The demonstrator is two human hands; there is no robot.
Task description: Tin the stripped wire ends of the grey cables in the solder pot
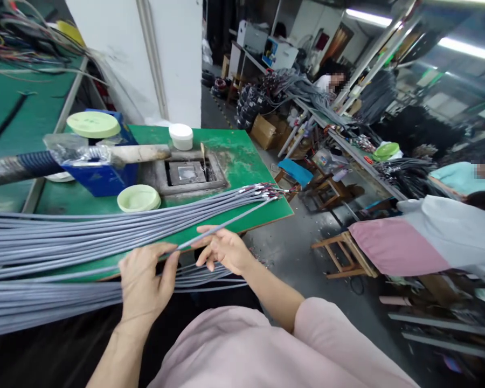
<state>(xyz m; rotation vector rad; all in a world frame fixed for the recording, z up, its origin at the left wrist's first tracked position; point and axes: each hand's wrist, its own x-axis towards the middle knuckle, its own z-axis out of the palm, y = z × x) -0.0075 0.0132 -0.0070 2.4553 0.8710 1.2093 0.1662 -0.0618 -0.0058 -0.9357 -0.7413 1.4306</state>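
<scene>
A single grey cable runs between my hands, its stripped end pointing to the right edge of the green table. My left hand is closed on it, pinching it between thumb and fingers. Close to the same cable, my right hand has its fingers spread and partly curled; the cable passes by its fingertips. Behind them a bundle of grey cables lies across the table, with reddish wire ends and white tips at the right. Another cable bundle hangs nearer my lap, running under my left hand.
On the green table stand a solder pot in a grey surround, a blue box, a white tub and a pale green lid. A hose reaches toward the pot. Co-workers sit at the right near a wooden stool.
</scene>
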